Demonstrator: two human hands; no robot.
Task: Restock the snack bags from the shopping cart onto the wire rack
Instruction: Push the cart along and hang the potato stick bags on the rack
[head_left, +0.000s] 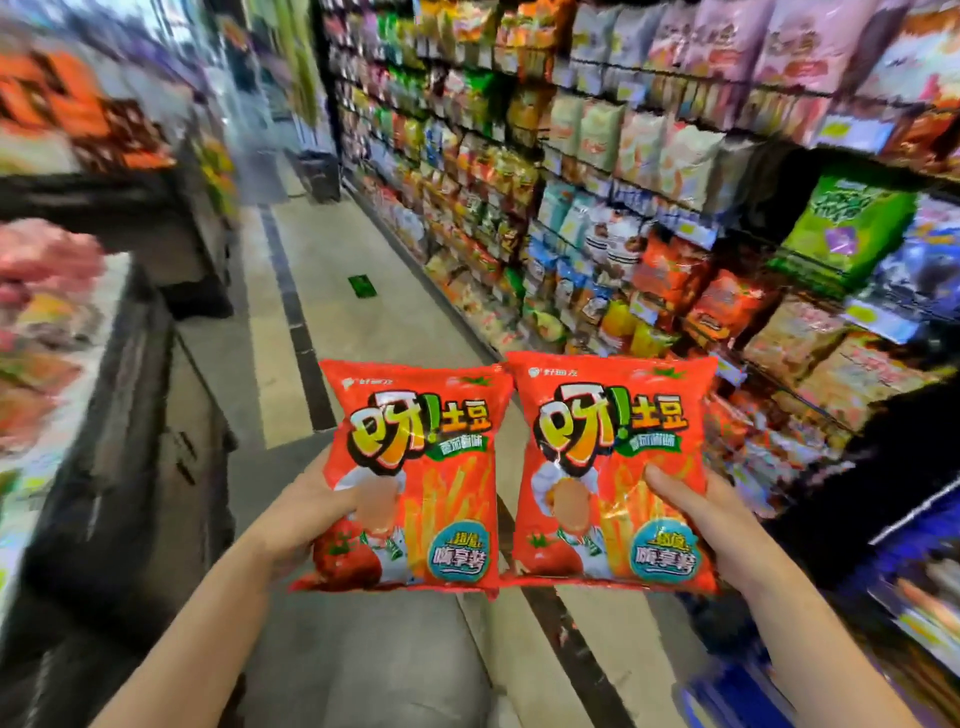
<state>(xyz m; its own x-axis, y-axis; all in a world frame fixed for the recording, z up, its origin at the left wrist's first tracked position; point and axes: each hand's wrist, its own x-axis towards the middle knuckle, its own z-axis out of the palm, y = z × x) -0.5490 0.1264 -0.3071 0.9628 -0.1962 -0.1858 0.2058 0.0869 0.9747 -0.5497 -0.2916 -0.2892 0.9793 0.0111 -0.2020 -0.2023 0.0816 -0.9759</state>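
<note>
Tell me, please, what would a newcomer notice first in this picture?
The eye falls first on two identical bright red snack bags held up side by side in the lower centre: the left red bag in the left hand, the right red bag in the right hand. Next come the tall shelves packed with colourful snack bags, which fill the right side and run away down the aisle.
</note>
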